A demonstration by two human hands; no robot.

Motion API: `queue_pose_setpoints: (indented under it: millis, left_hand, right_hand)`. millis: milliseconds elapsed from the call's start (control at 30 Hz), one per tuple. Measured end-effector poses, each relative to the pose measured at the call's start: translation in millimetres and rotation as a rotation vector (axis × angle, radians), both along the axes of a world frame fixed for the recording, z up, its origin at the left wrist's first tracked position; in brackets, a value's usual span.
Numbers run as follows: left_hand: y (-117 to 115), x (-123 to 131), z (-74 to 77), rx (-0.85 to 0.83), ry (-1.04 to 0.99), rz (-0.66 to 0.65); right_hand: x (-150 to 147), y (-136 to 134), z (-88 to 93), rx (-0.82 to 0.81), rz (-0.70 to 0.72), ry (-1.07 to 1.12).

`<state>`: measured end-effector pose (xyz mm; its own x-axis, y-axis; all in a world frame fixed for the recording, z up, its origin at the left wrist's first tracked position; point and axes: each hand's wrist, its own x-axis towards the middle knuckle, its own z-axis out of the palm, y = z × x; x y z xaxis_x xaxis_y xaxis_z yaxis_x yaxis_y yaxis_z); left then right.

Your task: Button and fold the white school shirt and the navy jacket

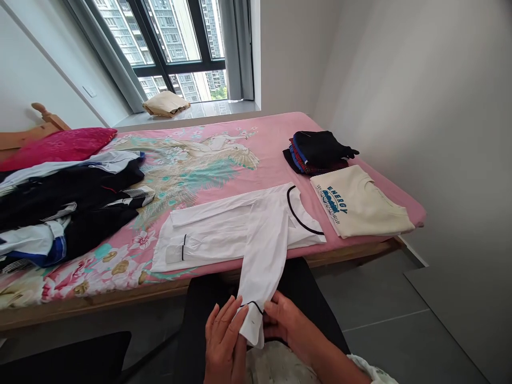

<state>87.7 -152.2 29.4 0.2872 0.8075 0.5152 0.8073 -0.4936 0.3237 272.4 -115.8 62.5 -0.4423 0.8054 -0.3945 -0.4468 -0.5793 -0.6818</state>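
Fingers [231,319] on both hands are closed lightly around the cuff [252,326] of a white shirt [216,232], bottom centre of the frame. The left hand [224,344] has the cuff's left edge with its fingers laid flat along it, and the right hand [286,322] pinches the other side, thumb on top. The sleeve [264,256] runs from the cuff up over the bed [256,144] edge to the rest of the shirt, which lies flat mid-frame on the pink floral sheet. Right of it there's a folded cream tee [362,208] with blue print, and just above that a dark folded stack [318,149]. A messy clothes pile [68,205] sits at the left with a magenta pillow [60,145] behind it. A tan bundle [166,103] is on the window [172,37] sill, upper left.
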Motion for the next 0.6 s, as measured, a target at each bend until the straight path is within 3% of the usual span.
queue_pose_setpoints:
  millis: [100,233,333,467,533,600]
  left_hand:
    - [-0.8,1.9,6.8,0.005,-0.026,-0.021]
    - [-0.8,4.8,10.8,0.018,-0.069,-0.052]
    - [0.7,9.5,12.1,-0.139,-0.212,-0.03]
    - [2.6,15.3,13.8,-0.398,-0.49,0.03]
    - [3.0,16.5,13.7,-0.38,-0.508,0.014]
    - [2.8,16.6,12.9,-0.305,-0.451,-0.029]
  right_hand:
    - [0.9,-10.7,-1.4,-0.014,0.116,0.006]
    - [0.4,-15.5,-5.9,0.033,0.108,0.0]
    - [0.1,-18.1,-13.9,0.165,0.058,-0.219]
    - [2.2,-24.1,-32.0,0.33,-0.102,-0.708]
    - [3.6,-25.0,-41.0,0.352,-0.113,-0.795]
    - [3.6,-23.7,-47.5,0.335,-0.028,-0.719]
